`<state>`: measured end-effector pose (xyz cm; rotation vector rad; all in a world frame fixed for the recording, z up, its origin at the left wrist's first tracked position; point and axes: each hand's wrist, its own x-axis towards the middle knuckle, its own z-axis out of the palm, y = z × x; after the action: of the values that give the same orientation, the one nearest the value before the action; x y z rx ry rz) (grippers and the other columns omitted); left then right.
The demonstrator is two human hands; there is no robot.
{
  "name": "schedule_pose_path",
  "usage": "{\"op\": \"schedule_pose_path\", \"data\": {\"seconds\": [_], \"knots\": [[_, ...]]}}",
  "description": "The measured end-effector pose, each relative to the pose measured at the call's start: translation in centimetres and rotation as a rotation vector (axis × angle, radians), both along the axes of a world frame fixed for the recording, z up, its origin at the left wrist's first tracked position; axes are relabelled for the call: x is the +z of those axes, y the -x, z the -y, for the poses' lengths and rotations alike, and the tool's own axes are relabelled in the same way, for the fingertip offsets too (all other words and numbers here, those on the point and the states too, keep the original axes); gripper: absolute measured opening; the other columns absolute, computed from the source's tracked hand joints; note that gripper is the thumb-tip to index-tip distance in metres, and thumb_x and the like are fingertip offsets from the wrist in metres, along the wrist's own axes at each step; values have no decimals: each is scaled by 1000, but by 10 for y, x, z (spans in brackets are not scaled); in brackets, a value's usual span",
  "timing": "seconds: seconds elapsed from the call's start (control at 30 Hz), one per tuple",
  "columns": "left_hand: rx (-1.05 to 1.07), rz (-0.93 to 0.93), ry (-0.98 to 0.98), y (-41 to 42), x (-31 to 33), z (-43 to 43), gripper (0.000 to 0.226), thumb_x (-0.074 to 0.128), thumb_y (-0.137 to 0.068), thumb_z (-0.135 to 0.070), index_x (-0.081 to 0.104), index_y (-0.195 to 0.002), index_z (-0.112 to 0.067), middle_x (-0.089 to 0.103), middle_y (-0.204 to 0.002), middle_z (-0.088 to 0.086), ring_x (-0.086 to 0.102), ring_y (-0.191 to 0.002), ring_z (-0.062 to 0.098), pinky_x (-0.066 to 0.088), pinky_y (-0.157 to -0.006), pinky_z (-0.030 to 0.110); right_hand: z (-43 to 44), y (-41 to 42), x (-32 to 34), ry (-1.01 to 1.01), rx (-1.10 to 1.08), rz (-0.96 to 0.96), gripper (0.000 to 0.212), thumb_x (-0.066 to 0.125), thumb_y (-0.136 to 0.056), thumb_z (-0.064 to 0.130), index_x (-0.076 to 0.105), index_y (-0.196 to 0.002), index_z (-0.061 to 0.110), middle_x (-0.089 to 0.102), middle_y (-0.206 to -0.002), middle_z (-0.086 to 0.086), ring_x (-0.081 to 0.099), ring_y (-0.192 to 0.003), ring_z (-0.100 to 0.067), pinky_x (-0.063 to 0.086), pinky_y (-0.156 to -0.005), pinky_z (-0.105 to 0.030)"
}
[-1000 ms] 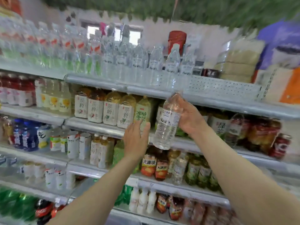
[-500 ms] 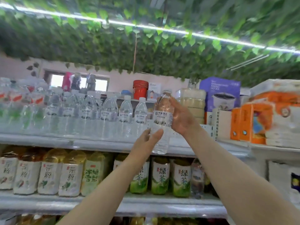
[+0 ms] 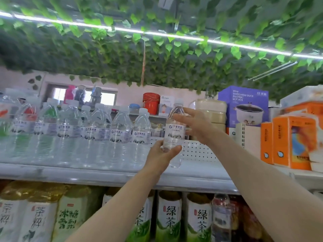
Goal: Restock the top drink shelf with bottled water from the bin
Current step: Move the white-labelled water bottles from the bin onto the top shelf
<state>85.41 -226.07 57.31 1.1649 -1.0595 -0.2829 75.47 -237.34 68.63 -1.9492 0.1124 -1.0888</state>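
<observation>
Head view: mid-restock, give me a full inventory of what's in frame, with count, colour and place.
held water bottle: one, clear with a white cap, upright at the row's right end
shelved water bottles: many, too crowded to count, clear, left along the top shelf
top shelf: one, pale grey, across the middle
tea bottles: several, green and white labels, shelf below
red buckets: one stack, red, behind the water
purple box: one, purple, upper right
orange boxes: at least two, orange, far right
leaf vines: many, green, ceiling
left hand: grips the held bottle's lower body
right hand: fingers fairly straight, touching its shoulder
</observation>
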Motion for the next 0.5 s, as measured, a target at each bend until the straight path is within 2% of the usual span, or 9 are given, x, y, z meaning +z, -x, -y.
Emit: {"op": "schedule_pose_path", "data": {"seconds": [0.1,0.13,0.2,0.23,0.3,0.33,0.4,0.5], "knots": [[58,6,-21,-14,5,18,66,74,-85,-46,46,-140,-23,61,-122,-9,58,-105,7,41,-90,31,21,-20,-3,-64,-22,-5,47,88,-78,31,72,-121,28,77,-109,-6,73,-105,-27,55,-96,-54],[63,4,-25,-18,6,23,72,72,-86,-46,40,-146,-23,57,-129,-6,57,-114,10,39,-93,31,27,-26,-5,-84,-29,8,51,89,-76,29,71,-123,26,76,-112,-8,72,-106,-28,56,-95,-54],[65,14,-45,-25,6,31,78,69,-88,-49,31,-152,-24,45,-148,1,45,-135,18,34,-97,31,38,-40,-7,-97,-35,21,52,89,-76,24,71,-124,23,76,-112,-8,72,-104,-27,60,-84,-47],[65,26,-56,-28,6,35,78,67,-89,-50,30,-153,-25,41,-153,1,40,-139,17,33,-98,31,44,-46,-9,-91,-30,17,43,89,-77,22,73,-117,26,77,-107,-6,74,-100,-25,61,-75,-39],[71,42,-76,-34,4,42,78,64,-90,-53,28,-154,-25,36,-157,1,37,-138,13,31,-99,31,52,-57,-11,-82,-17,-8,23,86,-80,21,75,-95,34,80,-94,1,77,-88,-19,58,-63,-29],[83,42,-84,-36,3,45,81,63,-90,-55,26,-155,-24,33,-159,1,36,-138,12,32,-101,32,55,-62,-12,-78,-5,-16,20,85,-81,20,74,-90,34,80,-90,4,77,-82,-14,57,-59,-26],[126,40,-99,-41,1,51,88,61,-90,-59,19,-158,-21,26,-162,2,30,-145,17,30,-109,35,61,-72,-15,-67,19,-20,21,85,-82,18,74,-91,33,79,-85,6,76,-75,-9,56,-53,-23],[174,40,-122,-44,0,57,96,58,-87,-65,12,-159,-21,18,-165,-1,22,-149,22,27,-114,39,66,-83,-19,-57,41,-29,27,84,-83,18,75,-108,24,80,-92,0,77,-83,-15,60,-64,-32]]}}
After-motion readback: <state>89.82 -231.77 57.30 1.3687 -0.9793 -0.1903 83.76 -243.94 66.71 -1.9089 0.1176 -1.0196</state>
